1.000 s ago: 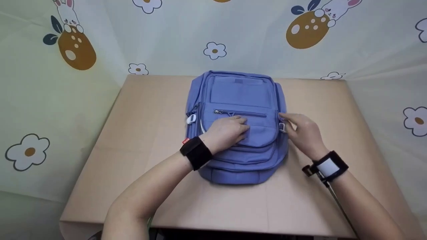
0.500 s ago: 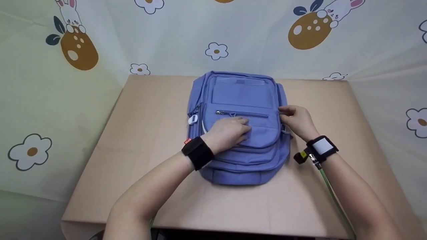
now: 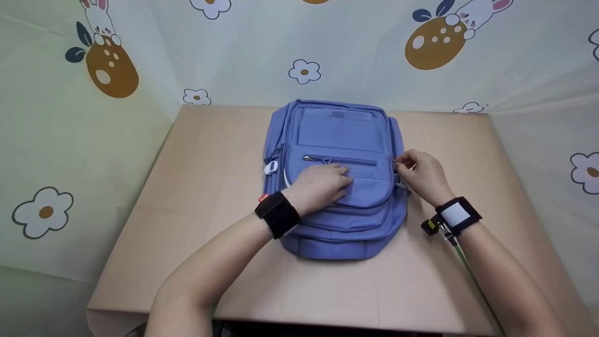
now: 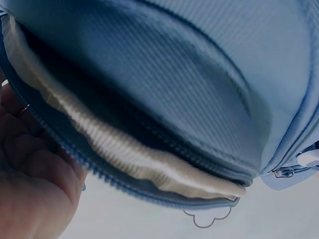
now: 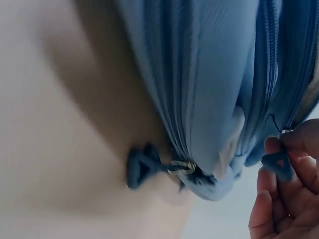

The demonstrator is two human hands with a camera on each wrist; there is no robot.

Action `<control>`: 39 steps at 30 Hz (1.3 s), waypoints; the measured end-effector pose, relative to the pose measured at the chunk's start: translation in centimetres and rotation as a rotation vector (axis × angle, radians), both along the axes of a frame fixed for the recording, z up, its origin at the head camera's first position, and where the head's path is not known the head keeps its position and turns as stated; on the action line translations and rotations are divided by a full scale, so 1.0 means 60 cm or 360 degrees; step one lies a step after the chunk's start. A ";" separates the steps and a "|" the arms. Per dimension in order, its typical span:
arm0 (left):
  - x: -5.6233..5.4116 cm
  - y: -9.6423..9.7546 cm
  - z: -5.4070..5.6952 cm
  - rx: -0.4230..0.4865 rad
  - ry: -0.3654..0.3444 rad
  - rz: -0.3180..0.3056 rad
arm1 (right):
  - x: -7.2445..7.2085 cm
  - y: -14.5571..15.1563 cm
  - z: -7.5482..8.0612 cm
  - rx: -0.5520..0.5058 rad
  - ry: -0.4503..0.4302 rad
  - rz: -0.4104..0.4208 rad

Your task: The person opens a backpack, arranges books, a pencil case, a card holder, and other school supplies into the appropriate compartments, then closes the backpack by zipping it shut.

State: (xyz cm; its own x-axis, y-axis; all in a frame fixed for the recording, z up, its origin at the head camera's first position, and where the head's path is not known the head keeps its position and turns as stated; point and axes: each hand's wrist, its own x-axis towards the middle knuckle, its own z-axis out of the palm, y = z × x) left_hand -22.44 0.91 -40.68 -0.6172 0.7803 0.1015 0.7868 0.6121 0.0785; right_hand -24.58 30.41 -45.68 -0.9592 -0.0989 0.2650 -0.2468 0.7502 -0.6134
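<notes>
A blue backpack lies on its back on the table, front pockets facing up. My left hand rests over its front pocket, below a short horizontal zipper. The left wrist view shows this pocket unzipped and gaping, with a cream lining and the left hand's palm against its outer side. At the bag's right edge my right hand pinches a zipper pull, a blue triangular loop, between thumb and fingers. Another triangular pull hangs loose lower on the bag's side in the right wrist view.
The table has a tan cover. A patterned cloth with flowers and rabbits stands behind it and along both sides. A white tag hangs at the bag's left side. A cable runs along the right forearm.
My right hand has shifted slightly along the bag's right edge, its wrist first moving up and inward, then back out a little. The left hand stays on the pocket.
</notes>
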 end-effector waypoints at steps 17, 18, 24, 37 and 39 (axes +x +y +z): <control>-0.001 0.003 0.006 -0.0041 -0.0009 0.0010 | 0.082 -0.018 0.023 0.0317 0.0081 0.0145; -0.001 0.004 0.007 -0.0044 -0.0004 0.0016 | 0.081 -0.020 0.021 0.0307 0.0070 0.0132; 0.012 0.012 0.013 -0.0003 0.0062 0.0060 | 0.080 -0.021 0.012 0.0323 0.0100 0.0119; 0.053 0.058 -0.010 -0.0003 0.0145 -0.0075 | 0.083 -0.015 0.002 0.0340 0.0347 0.0134; 0.054 0.060 -0.014 -0.0013 0.0178 -0.0074 | 0.084 -0.014 0.002 0.0359 0.0376 0.0139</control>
State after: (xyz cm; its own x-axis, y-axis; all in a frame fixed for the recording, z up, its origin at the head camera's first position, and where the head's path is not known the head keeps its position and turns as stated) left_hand -19.23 4.52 -41.54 -0.5654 0.8089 0.1613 0.8180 0.5750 -0.0160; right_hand -19.53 29.58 -45.57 -0.8590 -0.2599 0.4411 -0.4320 0.8303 -0.3522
